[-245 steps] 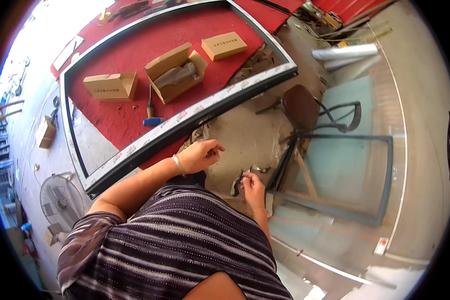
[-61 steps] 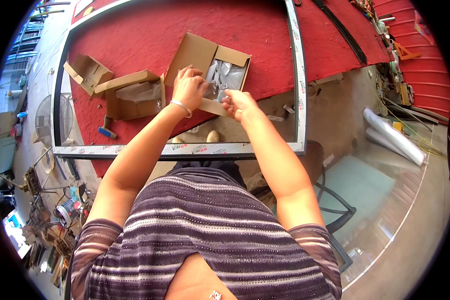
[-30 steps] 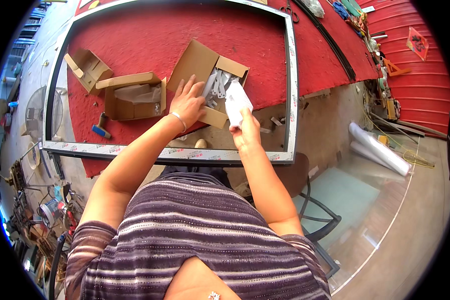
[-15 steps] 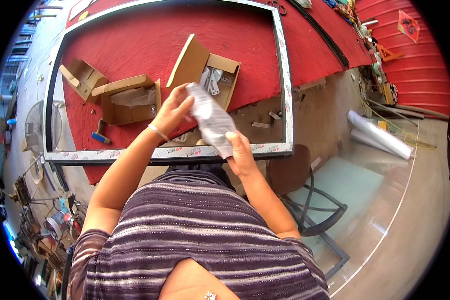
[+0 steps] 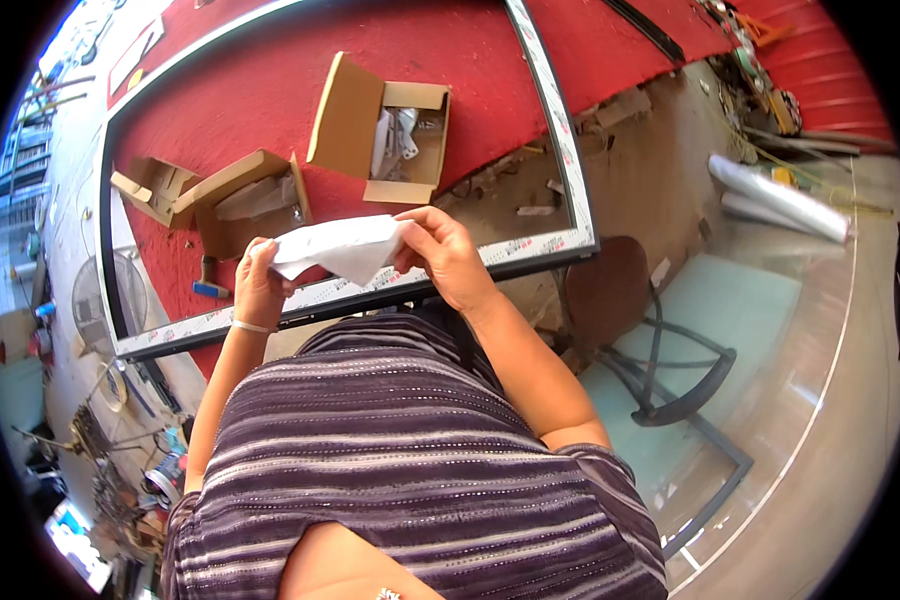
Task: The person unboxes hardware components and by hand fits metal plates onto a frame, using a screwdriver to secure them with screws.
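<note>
While the left hand pinches one end of a white plastic packet and the right hand closes its fingers over the other end, the packet hangs stretched between them, just above the near rail of a dark metal frame that lies on a red mat. Both hands are curled shut on the packet, thumbs on top; neither is open. The packet looks thin, soft and crinkled, sagging in the middle, so it probably weighs little beyond whatever small parts it holds, which cannot be made out. Its film is likely slick, so a grip at the ends or corners, as now, seems safest; a hold in the middle would let it fold. Farther off on the mat stands an open cardboard box with pale wrapped pieces inside, and to its left two more open boxes. To the right, a dark stool stands near the frame's corner.
</note>
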### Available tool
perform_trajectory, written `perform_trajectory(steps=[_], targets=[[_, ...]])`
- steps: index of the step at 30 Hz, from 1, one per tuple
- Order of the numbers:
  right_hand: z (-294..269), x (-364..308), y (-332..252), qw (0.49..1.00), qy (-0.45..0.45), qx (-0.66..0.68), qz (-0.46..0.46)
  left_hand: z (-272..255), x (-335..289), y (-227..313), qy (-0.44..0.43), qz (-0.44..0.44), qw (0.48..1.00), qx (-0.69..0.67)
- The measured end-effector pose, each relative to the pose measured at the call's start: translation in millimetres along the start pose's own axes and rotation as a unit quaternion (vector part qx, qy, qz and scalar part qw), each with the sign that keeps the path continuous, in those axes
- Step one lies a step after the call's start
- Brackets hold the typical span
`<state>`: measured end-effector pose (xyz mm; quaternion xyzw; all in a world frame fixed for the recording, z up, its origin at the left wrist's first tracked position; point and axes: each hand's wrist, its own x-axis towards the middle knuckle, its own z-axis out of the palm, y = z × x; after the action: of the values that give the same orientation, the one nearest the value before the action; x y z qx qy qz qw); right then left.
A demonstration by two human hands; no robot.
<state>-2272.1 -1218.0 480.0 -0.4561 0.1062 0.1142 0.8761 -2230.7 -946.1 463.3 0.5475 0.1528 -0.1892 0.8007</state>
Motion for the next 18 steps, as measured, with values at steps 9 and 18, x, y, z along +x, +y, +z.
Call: perform_trajectory(steps=[9,18], targets=[[5.6,15.4,7.8,0.984,-0.042,-0.146,-0.092,-75.4,16.6,5.3,0.027,-0.017,0.999,0.003],[-111.6,181.9,-53.4,0.578,0.142,-0.759,-0.266,-33.0,-10.4,15.9,0.110,-0.004,0.994,0.026]])
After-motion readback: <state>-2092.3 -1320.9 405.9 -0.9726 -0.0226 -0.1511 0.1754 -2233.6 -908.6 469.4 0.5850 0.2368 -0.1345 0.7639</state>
